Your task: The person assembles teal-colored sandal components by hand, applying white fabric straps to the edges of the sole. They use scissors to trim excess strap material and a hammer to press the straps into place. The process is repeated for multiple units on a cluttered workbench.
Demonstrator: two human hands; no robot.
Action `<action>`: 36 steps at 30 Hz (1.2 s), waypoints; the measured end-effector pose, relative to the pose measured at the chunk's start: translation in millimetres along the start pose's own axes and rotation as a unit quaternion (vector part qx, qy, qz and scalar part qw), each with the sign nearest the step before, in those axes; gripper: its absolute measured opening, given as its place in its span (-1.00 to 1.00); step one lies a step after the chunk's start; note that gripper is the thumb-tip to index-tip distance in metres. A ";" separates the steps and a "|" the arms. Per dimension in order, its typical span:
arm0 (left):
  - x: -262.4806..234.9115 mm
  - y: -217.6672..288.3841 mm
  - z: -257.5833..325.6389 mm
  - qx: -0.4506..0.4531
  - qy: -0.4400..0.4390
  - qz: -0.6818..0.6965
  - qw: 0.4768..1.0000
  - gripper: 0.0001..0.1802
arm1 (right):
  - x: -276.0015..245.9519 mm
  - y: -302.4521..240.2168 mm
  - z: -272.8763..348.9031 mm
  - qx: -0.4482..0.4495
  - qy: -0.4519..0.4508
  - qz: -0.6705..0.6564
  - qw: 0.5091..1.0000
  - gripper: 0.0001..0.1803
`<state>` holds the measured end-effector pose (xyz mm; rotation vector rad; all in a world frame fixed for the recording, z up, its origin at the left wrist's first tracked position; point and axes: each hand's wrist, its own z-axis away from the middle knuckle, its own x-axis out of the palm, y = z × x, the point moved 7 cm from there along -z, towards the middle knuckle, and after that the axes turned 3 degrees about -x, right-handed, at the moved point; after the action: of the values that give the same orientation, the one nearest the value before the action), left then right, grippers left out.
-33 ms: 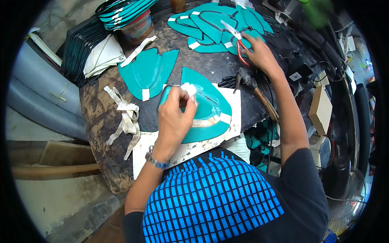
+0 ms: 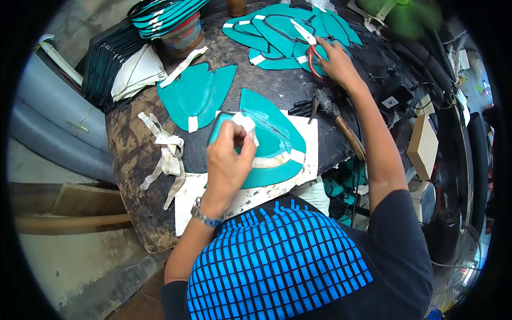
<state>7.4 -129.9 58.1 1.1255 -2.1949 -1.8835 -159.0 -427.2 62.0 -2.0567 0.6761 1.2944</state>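
- The left hand (image 2: pixel 228 157) pinches a small strip of white tape (image 2: pixel 246 124) between thumb and fingertips, just above a teal shoe-upper piece (image 2: pixel 272 144).
- That teal piece lies on a white sheet (image 2: pixel 304 176) on the dark bench (image 2: pixel 133 154).
- The right hand (image 2: pixel 337 63) reaches far forward, fingers curled around red-handled scissors (image 2: pixel 309 45), over a heap of teal pieces (image 2: pixel 277 32).
- Another teal piece (image 2: pixel 194 93) lies left of centre; a hammer (image 2: pixel 338 120) rests beside the sheet; crumpled tape strips (image 2: pixel 165 152) lie near the bench's left edge.
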 end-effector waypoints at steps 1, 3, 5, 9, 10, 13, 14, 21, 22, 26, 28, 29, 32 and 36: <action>-6.6 2.2 8.7 0.009 0.014 -0.022 1.000 -0.83 | 15.7 6.4 -17.2 -0.004 0.028 0.007 1.000 -0.34; -12.3 -4.2 26.3 -0.048 0.045 0.015 0.998 -0.83 | 36.2 8.5 -42.8 -0.061 0.039 0.016 0.997 -0.42; -15.3 -5.7 37.5 -0.049 0.057 0.011 0.997 -0.77 | 34.4 2.1 -42.3 -0.079 0.041 0.021 0.996 -0.52; -3.4 22.7 46.5 0.222 -0.008 -0.159 0.962 -0.58 | -12.6 -27.5 25.8 -0.050 -0.034 0.004 0.998 -0.70; 8.4 23.9 48.4 0.255 -0.059 -0.195 0.945 -0.57 | -16.6 -31.9 53.3 -0.005 -0.096 0.041 0.995 -0.69; 32.6 25.7 55.2 0.298 -0.129 -0.226 0.919 -0.51 | -31.8 -48.8 125.6 0.013 -0.089 0.105 0.990 -0.57; 37.6 23.7 55.8 0.287 -0.140 -0.234 0.918 -0.49 | -32.0 -49.3 144.8 0.023 -0.091 0.090 0.991 -0.50; 40.3 7.6 51.1 0.239 -0.129 -0.237 0.933 -0.48 | -45.1 -50.0 187.2 0.040 0.015 -0.108 0.993 -0.38; 38.1 6.0 50.1 0.227 -0.125 -0.213 0.942 -0.47 | -51.2 -50.8 193.7 0.045 0.015 -0.170 0.984 -0.41; 28.2 -2.1 43.8 0.144 -0.113 -0.088 0.979 -0.38 | -60.5 -80.9 209.0 -0.088 -0.051 -0.261 0.960 -0.44; 25.7 -4.5 41.2 0.118 -0.117 -0.056 0.985 -0.40 | -48.0 -90.5 210.2 -0.107 -0.146 -0.190 0.965 -0.31; 23.5 -5.4 41.1 0.105 -0.117 -0.040 0.987 -0.41 | -49.7 -94.8 210.0 -0.113 -0.141 -0.164 0.970 -0.30; 13.9 -9.8 35.7 0.057 -0.084 0.026 0.994 -0.51 | -63.6 -108.8 198.9 -0.150 -0.067 -0.187 0.969 -0.30; 8.3 -20.3 34.3 -0.030 -0.072 0.104 0.992 -0.60 | -54.6 -113.1 187.8 -0.098 -0.129 -0.170 0.972 -0.26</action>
<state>-4.8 -105.4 28.0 0.7398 -2.2097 -1.9791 -215.2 -208.7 74.0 -1.9962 0.0755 1.4303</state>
